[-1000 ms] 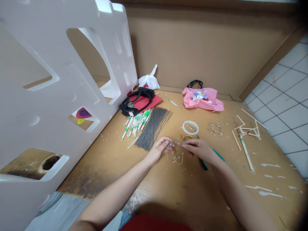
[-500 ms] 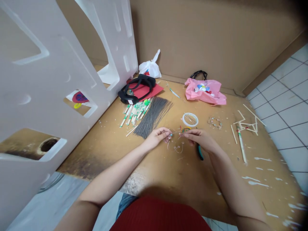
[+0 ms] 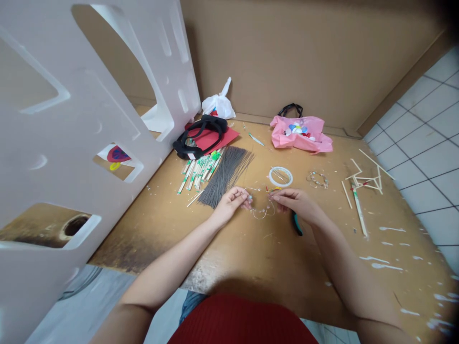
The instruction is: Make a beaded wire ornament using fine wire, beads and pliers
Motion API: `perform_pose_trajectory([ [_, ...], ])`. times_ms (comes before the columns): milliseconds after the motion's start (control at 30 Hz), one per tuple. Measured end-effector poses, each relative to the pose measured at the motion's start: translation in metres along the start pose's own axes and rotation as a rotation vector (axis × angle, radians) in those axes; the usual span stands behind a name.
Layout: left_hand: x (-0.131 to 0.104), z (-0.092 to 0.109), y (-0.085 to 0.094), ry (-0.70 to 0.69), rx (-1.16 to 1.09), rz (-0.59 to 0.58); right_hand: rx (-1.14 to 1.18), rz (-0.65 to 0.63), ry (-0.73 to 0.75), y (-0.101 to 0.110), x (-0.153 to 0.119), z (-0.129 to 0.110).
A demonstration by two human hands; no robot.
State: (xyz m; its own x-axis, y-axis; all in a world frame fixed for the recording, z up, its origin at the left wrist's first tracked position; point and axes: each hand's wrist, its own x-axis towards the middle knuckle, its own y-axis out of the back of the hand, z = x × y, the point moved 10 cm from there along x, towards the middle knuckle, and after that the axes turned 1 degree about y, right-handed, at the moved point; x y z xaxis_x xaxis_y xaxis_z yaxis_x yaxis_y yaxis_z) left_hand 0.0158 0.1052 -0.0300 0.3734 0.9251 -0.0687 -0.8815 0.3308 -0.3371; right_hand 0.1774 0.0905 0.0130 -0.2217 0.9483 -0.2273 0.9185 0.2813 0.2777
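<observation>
Between my hands hangs a thin beaded string (image 3: 264, 212) with small clear and pale blue beads, sagging in a loop. My left hand (image 3: 234, 203) pinches one part of it by a blue bead. At the other side my right hand (image 3: 290, 200) has its fingertips closed on the string's other part; what exactly lies in that pinch is too small to see. Partly under my right hand lie pliers with teal and black handles (image 3: 296, 223). Just beyond the hands is a white ring-shaped spool (image 3: 280, 177) with thin sticks inside it.
A bundle of grey wires (image 3: 224, 177) and paper-wrapped chopsticks (image 3: 197, 172) lie left. Behind them are a black headset strap (image 3: 204, 136) and a white bag (image 3: 218, 105). A pink bag (image 3: 301, 134), a beaded bracelet (image 3: 317, 179) and a stick frame (image 3: 366, 184) lie right.
The string between my hands was stretched nearly straight and now sags, with my hands slightly apart. The camera view has shifted a little.
</observation>
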Motion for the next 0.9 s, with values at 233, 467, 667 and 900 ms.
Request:
perform_pose_trajectory([
  [233,-0.005,0.013,-0.006,-0.119,0.147,-0.017,-0.092,0.029,0.04,-0.006,0.001,0.005],
  [467,-0.015,0.041,-0.002,-0.322,0.491,0.107,-0.111,0.107,0.01,-0.006,0.005,0.011],
  [667,-0.027,0.055,-0.023,-0.558,0.789,0.01,-0.161,0.146,0.0,-0.006,0.004,0.012],
  [900,-0.026,0.045,-0.03,-0.519,0.77,-0.079,-0.201,0.094,0.051,-0.014,0.003,0.011],
])
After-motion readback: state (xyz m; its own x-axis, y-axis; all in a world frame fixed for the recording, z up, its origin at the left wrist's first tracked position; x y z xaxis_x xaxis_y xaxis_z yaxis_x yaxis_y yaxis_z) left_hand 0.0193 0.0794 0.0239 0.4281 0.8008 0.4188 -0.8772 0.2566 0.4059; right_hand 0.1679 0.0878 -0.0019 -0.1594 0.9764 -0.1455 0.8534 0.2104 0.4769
